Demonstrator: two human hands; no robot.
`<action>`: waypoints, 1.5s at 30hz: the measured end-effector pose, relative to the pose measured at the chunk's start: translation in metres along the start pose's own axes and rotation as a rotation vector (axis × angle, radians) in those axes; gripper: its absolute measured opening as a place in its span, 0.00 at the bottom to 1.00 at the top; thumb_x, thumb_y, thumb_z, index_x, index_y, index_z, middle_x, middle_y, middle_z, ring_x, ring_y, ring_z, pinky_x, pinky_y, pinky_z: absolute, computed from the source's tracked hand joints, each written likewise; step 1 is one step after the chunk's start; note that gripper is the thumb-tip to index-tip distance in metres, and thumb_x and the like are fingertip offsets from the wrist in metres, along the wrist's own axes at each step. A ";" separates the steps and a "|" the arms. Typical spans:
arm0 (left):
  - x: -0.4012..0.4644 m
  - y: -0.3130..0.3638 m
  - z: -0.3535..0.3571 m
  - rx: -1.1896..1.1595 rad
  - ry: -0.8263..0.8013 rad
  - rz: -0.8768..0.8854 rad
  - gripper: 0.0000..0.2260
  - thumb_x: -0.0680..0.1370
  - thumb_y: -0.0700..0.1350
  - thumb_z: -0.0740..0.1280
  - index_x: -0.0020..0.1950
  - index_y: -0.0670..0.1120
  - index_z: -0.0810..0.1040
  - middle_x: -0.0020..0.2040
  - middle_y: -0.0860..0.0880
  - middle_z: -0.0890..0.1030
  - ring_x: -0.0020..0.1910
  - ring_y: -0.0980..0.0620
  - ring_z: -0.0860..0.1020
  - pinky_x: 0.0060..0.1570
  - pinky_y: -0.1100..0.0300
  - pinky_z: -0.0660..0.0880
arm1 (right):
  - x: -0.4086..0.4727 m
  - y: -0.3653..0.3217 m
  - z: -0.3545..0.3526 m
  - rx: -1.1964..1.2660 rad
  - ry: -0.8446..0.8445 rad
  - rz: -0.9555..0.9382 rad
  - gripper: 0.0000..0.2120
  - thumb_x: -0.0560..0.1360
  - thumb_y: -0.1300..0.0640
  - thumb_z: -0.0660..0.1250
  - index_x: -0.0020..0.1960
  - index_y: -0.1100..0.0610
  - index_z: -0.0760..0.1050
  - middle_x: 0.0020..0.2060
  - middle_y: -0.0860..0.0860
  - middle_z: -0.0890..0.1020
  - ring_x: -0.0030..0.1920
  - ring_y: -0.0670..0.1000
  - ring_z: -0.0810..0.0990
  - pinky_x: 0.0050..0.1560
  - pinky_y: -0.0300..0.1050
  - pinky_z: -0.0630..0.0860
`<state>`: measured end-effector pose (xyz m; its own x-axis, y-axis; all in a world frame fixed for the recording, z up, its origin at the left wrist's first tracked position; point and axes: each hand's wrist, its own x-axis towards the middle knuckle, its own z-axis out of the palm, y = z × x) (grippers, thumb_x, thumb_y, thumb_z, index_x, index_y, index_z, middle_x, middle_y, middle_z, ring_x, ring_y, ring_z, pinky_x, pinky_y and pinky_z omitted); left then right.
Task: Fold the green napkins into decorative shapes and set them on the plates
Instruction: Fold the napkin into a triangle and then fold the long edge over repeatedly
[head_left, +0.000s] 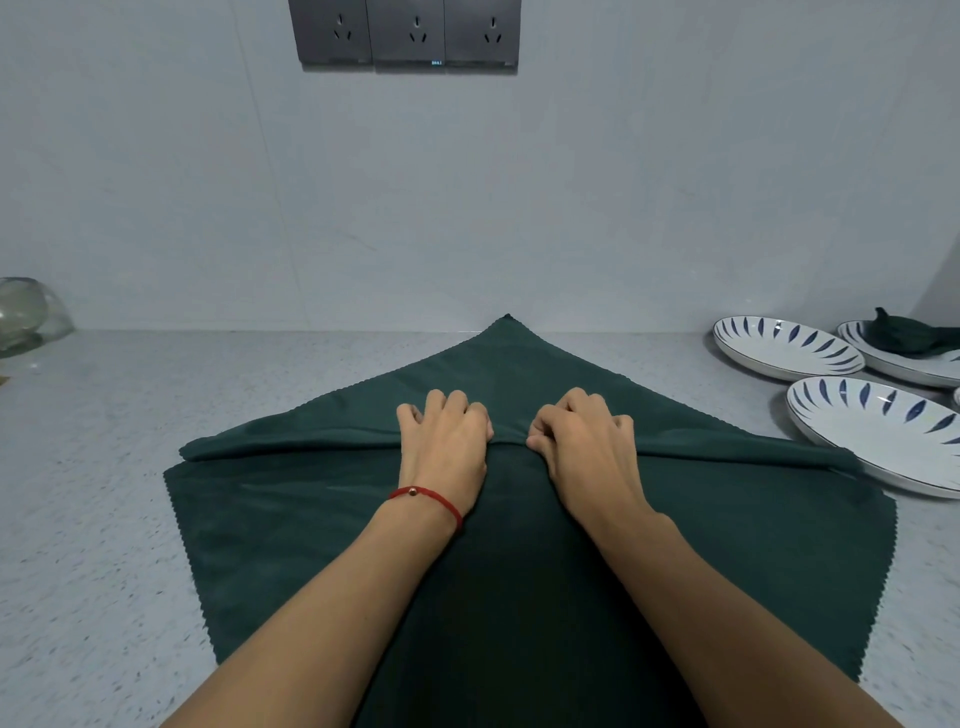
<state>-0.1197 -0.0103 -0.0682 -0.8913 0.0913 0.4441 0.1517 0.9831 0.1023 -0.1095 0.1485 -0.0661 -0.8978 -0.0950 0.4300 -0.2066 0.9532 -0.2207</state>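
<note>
A large green napkin (291, 519) lies spread on the speckled grey counter (93, 519), turned so 1 corner points at the wall. A raised fold runs across it from side to side, and both hands sit on that ridge near its middle, close together but apart. The left hand (444, 441), with a red bracelet (428, 500) at its wrist, has its fingers curled, gripping the cloth at the fold. The right hand (584, 441) also has curled fingers and pinches the ridge. To the right, 3 white plates with blue leaf marks stand together: the nearest plate (883, 436) touches the napkin's right edge, a second plate (787, 345) is behind it, and the far plate (924, 371) carries a folded green napkin (906, 332).
</note>
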 end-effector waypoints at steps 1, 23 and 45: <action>-0.001 0.000 0.000 0.007 0.039 0.014 0.09 0.80 0.40 0.61 0.50 0.54 0.76 0.47 0.54 0.75 0.51 0.49 0.71 0.50 0.53 0.59 | 0.001 0.000 0.001 -0.014 -0.010 0.002 0.08 0.83 0.49 0.60 0.47 0.46 0.75 0.47 0.44 0.72 0.51 0.49 0.70 0.51 0.47 0.63; 0.001 -0.011 -0.005 -0.019 0.064 0.041 0.07 0.80 0.41 0.63 0.47 0.53 0.76 0.41 0.54 0.79 0.45 0.50 0.73 0.45 0.55 0.56 | 0.002 0.004 0.004 -0.066 0.013 -0.001 0.08 0.83 0.55 0.59 0.47 0.47 0.73 0.46 0.44 0.72 0.48 0.49 0.68 0.49 0.47 0.62; 0.016 -0.021 -0.008 -0.210 -0.055 0.001 0.07 0.78 0.38 0.64 0.44 0.50 0.75 0.41 0.53 0.76 0.45 0.49 0.73 0.46 0.56 0.61 | 0.021 0.010 -0.011 0.030 -0.196 0.087 0.14 0.73 0.69 0.59 0.38 0.51 0.70 0.40 0.47 0.76 0.43 0.55 0.72 0.50 0.53 0.69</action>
<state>-0.1338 -0.0310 -0.0563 -0.9122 0.1063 0.3957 0.2330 0.9289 0.2877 -0.1261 0.1589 -0.0498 -0.9705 -0.0697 0.2307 -0.1342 0.9515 -0.2768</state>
